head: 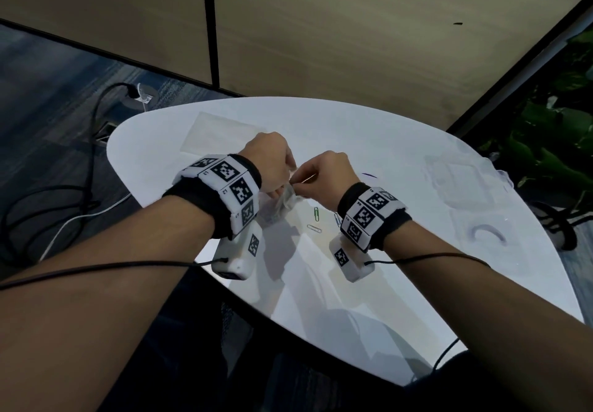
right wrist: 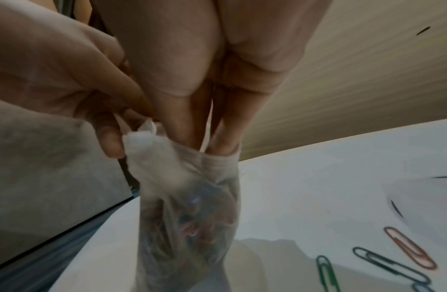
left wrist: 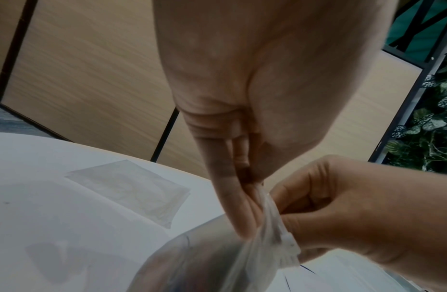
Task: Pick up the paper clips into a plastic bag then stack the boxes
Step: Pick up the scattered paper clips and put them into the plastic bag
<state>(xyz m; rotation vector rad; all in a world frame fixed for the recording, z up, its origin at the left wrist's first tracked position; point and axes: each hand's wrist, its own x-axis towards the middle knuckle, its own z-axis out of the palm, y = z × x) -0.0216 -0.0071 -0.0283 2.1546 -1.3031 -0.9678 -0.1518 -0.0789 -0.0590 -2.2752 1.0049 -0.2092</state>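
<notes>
Above the middle of the white table (head: 369, 142), my left hand (head: 279, 183) pinches the top edge of a small clear plastic bag (head: 285, 202). In the left wrist view the left hand (left wrist: 252, 199) bunches the plastic bag (left wrist: 269, 243) at its rim. The bag (right wrist: 187, 207) holds several coloured paper clips. My right hand (right wrist: 205, 144) has its fingertips in the bag's mouth, pinching a thin pale paper clip (right wrist: 208, 128). Loose on the table lie a green clip (right wrist: 327, 274), a dark clip (right wrist: 389, 264) and a red clip (right wrist: 409, 247). Clear boxes (head: 455, 180) sit at the right.
A flat clear plastic sheet or bag (head: 221, 137) lies at the table's far left. Another clear box (head: 481, 231) is near the right edge. A purple clip (head: 369, 175) lies beyond my right hand. Wood panels stand behind, cables on the floor at left, plants at right.
</notes>
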